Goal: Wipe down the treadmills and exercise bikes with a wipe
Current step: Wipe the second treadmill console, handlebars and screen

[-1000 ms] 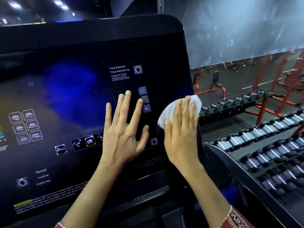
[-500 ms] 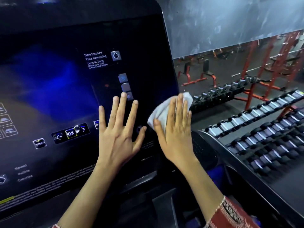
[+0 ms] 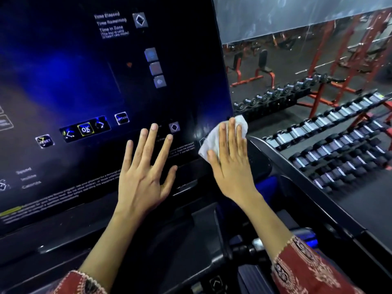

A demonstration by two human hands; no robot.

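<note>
Pressing a white wipe (image 3: pixel 210 139) flat against the lower right corner of the black console (image 3: pixel 84 71), the right hand (image 3: pixel 230 166) keeps its fingers straight, gripping nothing. Its palm hides much of the wipe. Left of that corner, the left hand (image 3: pixel 144 172) lies spread on the console, empty. The small print on the console is too blurred to read. Right of the console stand dumbbell racks (image 3: pixel 339 145).
</note>
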